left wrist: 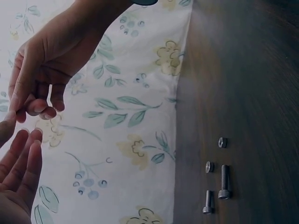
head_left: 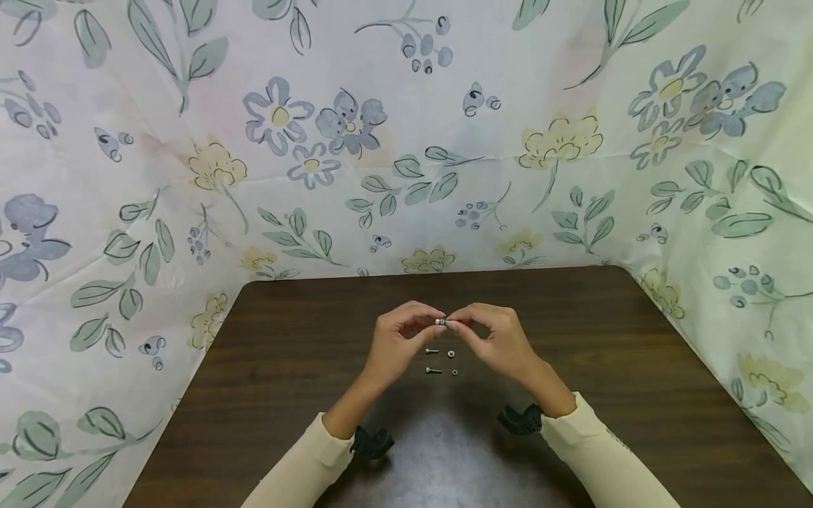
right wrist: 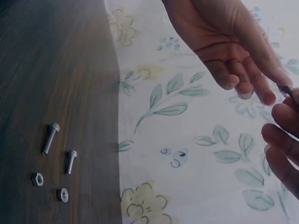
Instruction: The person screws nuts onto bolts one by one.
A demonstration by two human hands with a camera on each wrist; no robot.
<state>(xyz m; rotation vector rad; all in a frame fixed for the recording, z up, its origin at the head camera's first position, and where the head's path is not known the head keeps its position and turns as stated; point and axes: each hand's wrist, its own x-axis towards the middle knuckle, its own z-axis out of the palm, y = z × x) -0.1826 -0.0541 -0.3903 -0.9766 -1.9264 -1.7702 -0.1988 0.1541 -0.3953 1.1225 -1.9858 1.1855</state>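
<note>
Head view: my left hand [head_left: 400, 342] and my right hand [head_left: 502, 342] meet above the dark brown wood-grain table [head_left: 305, 353], fingertip to fingertip. Between them sits a small silver metal fastener [head_left: 440, 322] with a narrow dark end. Grip, left: thumb and forefinger pinch the silver part. Grip, right: thumb and forefinger pinch the dark end. Fingertips hide most of the piece; I cannot tell whether it is one part or two joined.

Opposed pinches probably serve to steady so small a part from both ends and line it up along one axis. Holding it just beyond the loose hardware likely leaves my view of that hardware unobstructed.

On the table, nearer to me, lie a short silver cylindrical-head bolt [right wrist: 71, 162] and a longer silver cylindrical-head bolt [right wrist: 51, 138], roughly parallel and apart. Off the threaded end of the longer bolt lies a silver hexagonal nut [right wrist: 38, 179]; off that of the short bolt lies a silver nut with a round face [right wrist: 62, 195]. This layout presumably pairs each bolt with its nut, threads facing it, for ready pickup.
</note>
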